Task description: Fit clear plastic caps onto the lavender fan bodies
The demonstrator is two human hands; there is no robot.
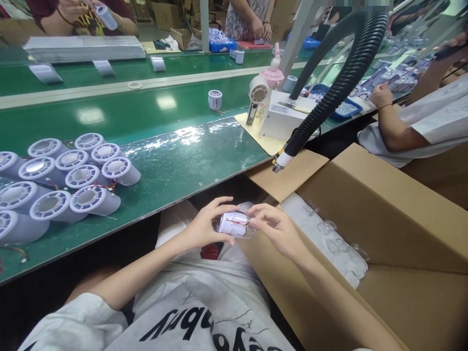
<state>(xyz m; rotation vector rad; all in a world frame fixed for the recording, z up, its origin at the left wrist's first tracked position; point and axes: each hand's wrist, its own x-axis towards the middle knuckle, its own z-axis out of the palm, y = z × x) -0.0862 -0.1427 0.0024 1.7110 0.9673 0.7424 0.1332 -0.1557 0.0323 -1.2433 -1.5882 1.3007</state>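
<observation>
Over my lap I hold a pale lilac cylindrical fan housing (232, 224) with thin red and black wires along its side. My left hand (209, 222) wraps round its left end, thumb below and fingers above. At its right end the fingers of my right hand (272, 226) pinch close to the wires, where something clear and shiny, perhaps plastic, shows. On the bench to my left stand several similar fan housings (82, 176) with round vented tops, some with loose wires. Another housing (215, 100) stands on the green belt ahead.
An open cardboard box (395, 209) with clear plastic pieces (329, 239) is at my right. A black corrugated hose (340, 83) arches above the bench edge. A small handheld fan (258, 92) stands beside a white box (283, 117). Co-workers sit across the belt and at right.
</observation>
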